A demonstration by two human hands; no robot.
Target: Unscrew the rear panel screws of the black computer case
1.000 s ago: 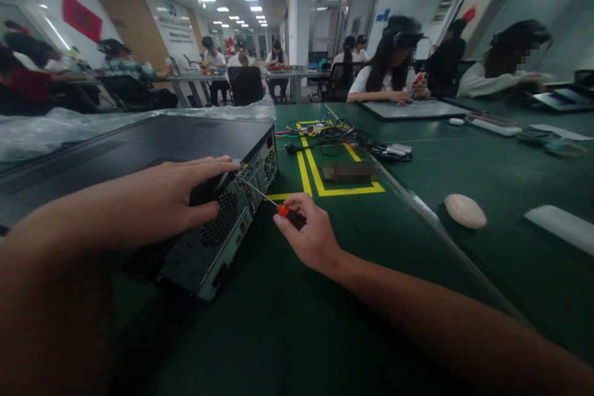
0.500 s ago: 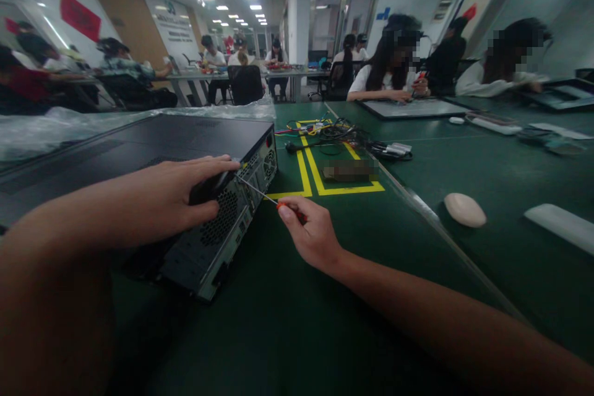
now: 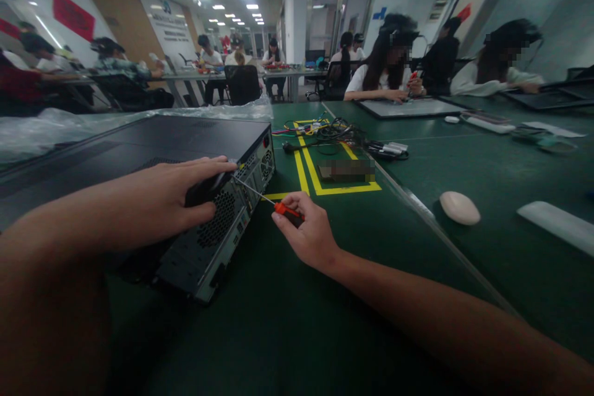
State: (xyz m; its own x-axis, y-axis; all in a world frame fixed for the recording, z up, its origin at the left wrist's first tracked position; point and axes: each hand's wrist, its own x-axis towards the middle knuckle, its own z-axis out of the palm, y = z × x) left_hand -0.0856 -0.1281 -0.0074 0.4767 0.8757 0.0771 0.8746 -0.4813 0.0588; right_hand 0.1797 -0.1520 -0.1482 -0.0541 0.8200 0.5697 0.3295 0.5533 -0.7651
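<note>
A black computer tower (image 3: 199, 129) lies on its side at the left, its metal back panel with vents and ports turned toward the right. Across the upper edge of that panel rests my left hand (image 3: 179, 192), fingers stretched out and thumb spread down over the round vent grille. A dark patch beneath its palm is partly covered, and I cannot make out what it is. My right hand (image 3: 313, 235) is closed round the red and black handle of a screwdriver (image 3: 288, 213). The thin shaft slants up to the left, its tip at the back panel near my left fingertips.
Beyond the tower lies clear plastic wrap (image 3: 55, 130). Bundled cables (image 3: 346, 133) and a blurred-out brown object (image 3: 346, 171) sit by yellow tape (image 3: 348, 189) on the green table (image 3: 297, 334). A beige mouse-shaped object (image 3: 459, 208) is at the right. People work across the table.
More of the screwdriver's handle shows, as my right hand has turned slightly round it. My left hand stays on the tower. The whole view has shifted a little.
</note>
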